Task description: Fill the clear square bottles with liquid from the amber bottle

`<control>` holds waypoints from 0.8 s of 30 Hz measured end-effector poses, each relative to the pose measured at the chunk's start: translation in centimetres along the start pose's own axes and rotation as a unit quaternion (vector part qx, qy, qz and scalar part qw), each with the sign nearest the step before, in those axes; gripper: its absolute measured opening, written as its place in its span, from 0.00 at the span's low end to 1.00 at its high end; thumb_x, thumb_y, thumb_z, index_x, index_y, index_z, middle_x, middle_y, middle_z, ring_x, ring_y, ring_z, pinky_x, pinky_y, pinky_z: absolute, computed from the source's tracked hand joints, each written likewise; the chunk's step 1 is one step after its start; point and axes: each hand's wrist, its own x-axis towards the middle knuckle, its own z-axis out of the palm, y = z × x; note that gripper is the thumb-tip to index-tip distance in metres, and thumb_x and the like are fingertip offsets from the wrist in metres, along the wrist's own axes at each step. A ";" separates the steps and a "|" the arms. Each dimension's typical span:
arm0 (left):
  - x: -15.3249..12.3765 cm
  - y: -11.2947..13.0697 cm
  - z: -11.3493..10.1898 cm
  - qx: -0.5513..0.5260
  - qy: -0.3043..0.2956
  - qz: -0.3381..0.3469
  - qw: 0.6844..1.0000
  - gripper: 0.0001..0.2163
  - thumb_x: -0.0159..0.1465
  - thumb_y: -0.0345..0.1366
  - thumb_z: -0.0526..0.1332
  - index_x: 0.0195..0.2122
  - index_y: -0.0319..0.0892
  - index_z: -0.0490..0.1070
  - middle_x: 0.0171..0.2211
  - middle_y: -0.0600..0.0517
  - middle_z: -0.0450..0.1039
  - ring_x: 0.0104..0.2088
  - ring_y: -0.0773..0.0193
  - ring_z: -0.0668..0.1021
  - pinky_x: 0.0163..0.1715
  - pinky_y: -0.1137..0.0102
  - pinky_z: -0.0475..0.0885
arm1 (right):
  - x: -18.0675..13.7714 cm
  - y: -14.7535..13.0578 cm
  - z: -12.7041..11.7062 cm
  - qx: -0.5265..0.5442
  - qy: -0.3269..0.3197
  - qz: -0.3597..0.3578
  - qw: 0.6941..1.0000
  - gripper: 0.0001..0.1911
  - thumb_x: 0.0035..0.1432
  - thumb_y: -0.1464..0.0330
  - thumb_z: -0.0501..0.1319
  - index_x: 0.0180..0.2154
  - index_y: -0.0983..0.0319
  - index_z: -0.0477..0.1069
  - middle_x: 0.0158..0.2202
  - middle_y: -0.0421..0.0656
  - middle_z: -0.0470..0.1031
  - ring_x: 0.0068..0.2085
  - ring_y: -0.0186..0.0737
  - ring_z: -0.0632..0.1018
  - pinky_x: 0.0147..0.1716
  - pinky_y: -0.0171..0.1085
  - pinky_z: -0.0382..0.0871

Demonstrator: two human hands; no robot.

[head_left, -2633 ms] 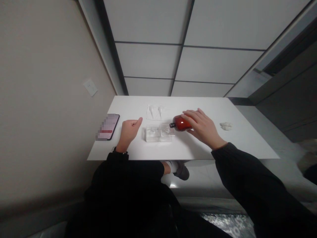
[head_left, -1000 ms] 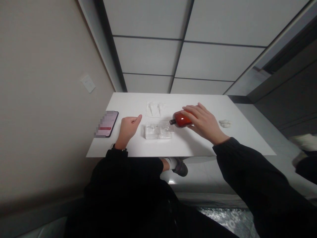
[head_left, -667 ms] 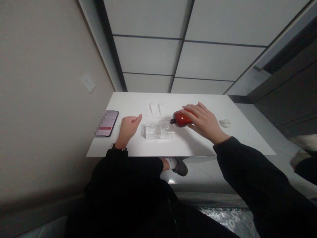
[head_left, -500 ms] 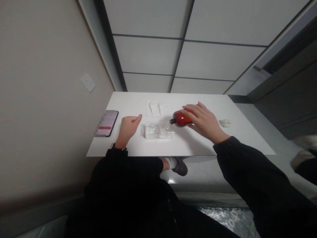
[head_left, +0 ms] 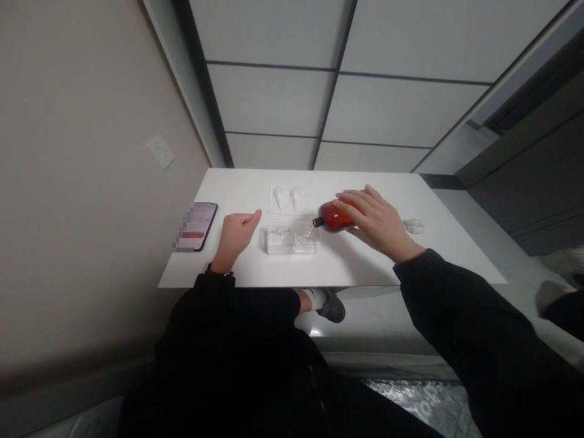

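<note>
My right hand [head_left: 376, 222] is wrapped round a red-brown bottle [head_left: 331, 215], tipped so that its dark neck points left. The neck is over the right part of a clear two-part box [head_left: 280, 244]; I cannot make out any liquid leaving it. My left hand [head_left: 238, 234] is closed in a loose fist, thumb extended, at the left of the box, with nothing visible in it. Behind the box, two small clear funnel-like pieces [head_left: 294, 198] lie on a thin transparent sheet.
A phone [head_left: 201, 228] with its screen lit lies at the left of the white table [head_left: 255, 274]. A crumpled whitish wad [head_left: 413, 225] rests to the right of my right hand. A wall with a socket [head_left: 160, 152] is on the left, and panels rise behind the table.
Almost nothing differs. The bottle stays tipped over the box in my right hand, and my left hand has kept its place. At the far right edge, a blurred dark shape has shifted slightly.
</note>
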 end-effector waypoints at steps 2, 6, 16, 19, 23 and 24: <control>0.0 0.0 0.0 0.000 0.000 0.000 1.000 0.26 0.67 0.51 0.56 0.20 0.47 0.43 0.20 0.57 0.42 0.23 0.68 0.51 0.27 0.65 0.46 | 0.1 0.0 -0.1 -0.002 0.000 -0.003 1.000 0.33 0.65 0.75 0.65 0.69 0.59 0.64 0.67 0.56 0.74 0.67 0.61 0.75 0.69 0.68 0.64; -0.1 0.1 0.0 0.003 -0.001 -0.002 1.000 0.26 0.67 0.52 0.55 0.20 0.47 0.43 0.20 0.57 0.42 0.23 0.68 0.51 0.28 0.65 0.46 | 0.2 0.0 0.0 -0.012 0.007 -0.012 1.000 0.32 0.65 0.74 0.65 0.68 0.61 0.65 0.67 0.57 0.74 0.66 0.61 0.75 0.70 0.67 0.64; 0.0 0.2 0.0 0.013 -0.002 0.000 1.000 0.25 0.66 0.54 0.54 0.21 0.47 0.42 0.21 0.58 0.42 0.24 0.67 0.51 0.29 0.65 0.46 | 0.3 0.1 -0.1 -0.020 0.026 -0.025 0.999 0.33 0.64 0.75 0.66 0.68 0.60 0.64 0.65 0.57 0.76 0.65 0.61 0.77 0.67 0.67 0.67; -0.1 0.2 0.0 0.013 -0.004 0.002 1.000 0.25 0.67 0.54 0.54 0.21 0.47 0.42 0.21 0.58 0.42 0.24 0.67 0.51 0.29 0.65 0.46 | 0.3 0.0 -0.2 -0.018 0.023 -0.024 0.999 0.33 0.64 0.75 0.66 0.68 0.60 0.63 0.66 0.57 0.75 0.65 0.61 0.77 0.68 0.68 0.66; -0.1 0.2 -0.1 0.011 -0.003 0.003 1.000 0.25 0.67 0.53 0.54 0.21 0.47 0.42 0.21 0.58 0.42 0.25 0.67 0.51 0.29 0.65 0.46 | 0.3 0.0 -0.2 -0.013 0.017 -0.017 1.000 0.36 0.63 0.76 0.66 0.70 0.58 0.62 0.66 0.55 0.75 0.65 0.61 0.76 0.68 0.68 0.65; -0.2 0.2 0.0 0.011 -0.003 0.003 1.000 0.25 0.67 0.53 0.54 0.21 0.47 0.42 0.21 0.57 0.42 0.24 0.67 0.51 0.29 0.65 0.46 | 0.3 0.1 -0.2 -0.013 0.018 -0.017 1.000 0.36 0.63 0.76 0.66 0.70 0.58 0.62 0.66 0.55 0.75 0.65 0.61 0.76 0.68 0.68 0.65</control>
